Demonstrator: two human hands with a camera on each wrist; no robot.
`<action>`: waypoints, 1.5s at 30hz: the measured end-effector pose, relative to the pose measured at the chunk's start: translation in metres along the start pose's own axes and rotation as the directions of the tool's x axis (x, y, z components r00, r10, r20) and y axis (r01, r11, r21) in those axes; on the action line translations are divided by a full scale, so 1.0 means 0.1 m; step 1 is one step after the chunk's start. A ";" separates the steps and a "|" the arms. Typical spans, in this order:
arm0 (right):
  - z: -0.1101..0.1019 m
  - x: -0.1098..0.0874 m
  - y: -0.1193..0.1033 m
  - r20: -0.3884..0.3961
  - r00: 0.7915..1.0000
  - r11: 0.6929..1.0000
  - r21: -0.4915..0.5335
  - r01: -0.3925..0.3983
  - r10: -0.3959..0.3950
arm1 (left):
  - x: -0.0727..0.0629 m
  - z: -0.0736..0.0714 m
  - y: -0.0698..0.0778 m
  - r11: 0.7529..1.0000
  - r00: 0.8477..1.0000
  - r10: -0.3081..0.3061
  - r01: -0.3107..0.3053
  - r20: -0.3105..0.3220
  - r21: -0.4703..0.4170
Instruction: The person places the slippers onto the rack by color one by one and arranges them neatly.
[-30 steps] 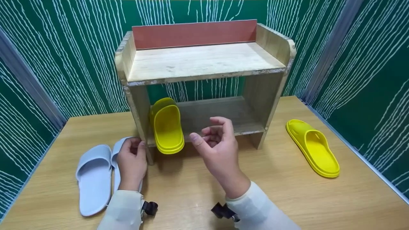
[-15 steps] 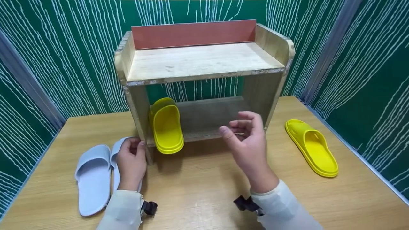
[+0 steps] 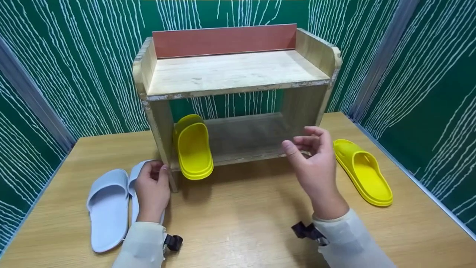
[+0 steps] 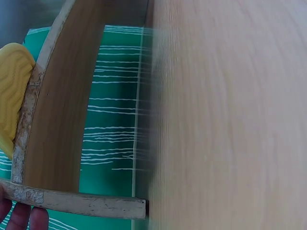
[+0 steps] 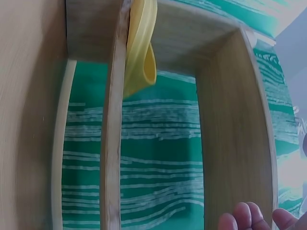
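Note:
A yellow slipper [image 3: 194, 150] stands on the lower shelf of a wooden rack [image 3: 241, 87], at its left end, its heel jutting past the front edge. My left hand [image 3: 152, 190] holds the rack's left side panel low at the front, above a pale blue slipper [image 3: 134, 203] that it partly hides. In the left wrist view its fingers [image 4: 38, 218] show against the panel. My right hand [image 3: 316, 173], loosely bent and holding nothing, hovers before the rack's right side. Right of it lies another yellow slipper [image 3: 372, 182] on the table.
A second pale blue slipper [image 3: 108, 212] lies at the left on the wooden table [image 3: 230, 230]. A reddish board [image 3: 223, 41] backs the rack's top shelf. Green walls [image 3: 438, 111] with white streaks enclose the table on the left, back and right.
My right hand has moved rightward, away from the yellow slipper on the rack and toward the one on the table. My left hand has stayed at the rack's left side.

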State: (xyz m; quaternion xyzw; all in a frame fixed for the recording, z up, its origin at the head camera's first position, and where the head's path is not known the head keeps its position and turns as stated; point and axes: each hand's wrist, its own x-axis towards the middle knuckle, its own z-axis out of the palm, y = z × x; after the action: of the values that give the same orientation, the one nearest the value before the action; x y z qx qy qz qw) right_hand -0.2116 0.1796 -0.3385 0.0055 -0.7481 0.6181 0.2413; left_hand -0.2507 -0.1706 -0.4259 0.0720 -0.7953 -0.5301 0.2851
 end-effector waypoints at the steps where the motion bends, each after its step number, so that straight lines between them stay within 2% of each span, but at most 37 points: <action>1: -0.04 0.02 0.01 -0.009 1.000 1.000 -0.011 -0.011 0.011 | 0.00 0.00 0.00 1.000 1.000 -0.001 0.001 0.001 0.001; 9: -0.35 0.15 0.04 -0.117 0.990 0.991 -0.105 -0.085 0.073 | 0.00 0.00 0.02 1.000 1.000 -0.026 0.026 0.011 0.002; 15: -0.59 0.24 0.06 -0.174 0.982 0.985 -0.138 -0.100 0.075 | -0.01 -0.02 0.01 0.999 0.999 -0.039 0.039 0.024 -0.005; 21: -0.78 0.29 0.03 -0.228 0.968 0.986 -0.107 -0.128 0.101 | -0.02 -0.03 -0.01 0.999 0.999 -0.037 0.037 0.025 -0.003; 26: -0.93 0.34 0.00 -0.274 0.946 0.985 0.013 -0.174 0.171 | -0.01 -0.01 -0.02 1.000 1.000 0.016 -0.016 -0.004 -0.008; 28: -0.99 0.36 0.00 -0.290 0.937 0.980 0.026 -0.196 0.195 | -0.01 0.00 -0.02 0.999 0.999 0.031 -0.031 -0.012 -0.014; 37: -1.28 0.42 0.11 -0.338 0.909 0.944 -0.135 -0.302 0.243 | -0.02 -0.01 0.01 1.000 1.000 -0.018 0.018 0.007 -0.015; 45: -1.61 0.50 0.26 -0.335 0.866 0.890 -0.138 -0.434 0.371 | -0.02 0.00 0.00 1.000 1.000 -0.004 0.004 0.000 -0.024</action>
State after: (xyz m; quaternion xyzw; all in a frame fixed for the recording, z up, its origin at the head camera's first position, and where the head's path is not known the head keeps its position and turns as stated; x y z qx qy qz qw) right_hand -0.2068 0.3490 -0.3249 -0.2705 -0.7478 0.5666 0.2160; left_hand -0.2487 -0.1700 -0.4260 0.0703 -0.7888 -0.5400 0.2851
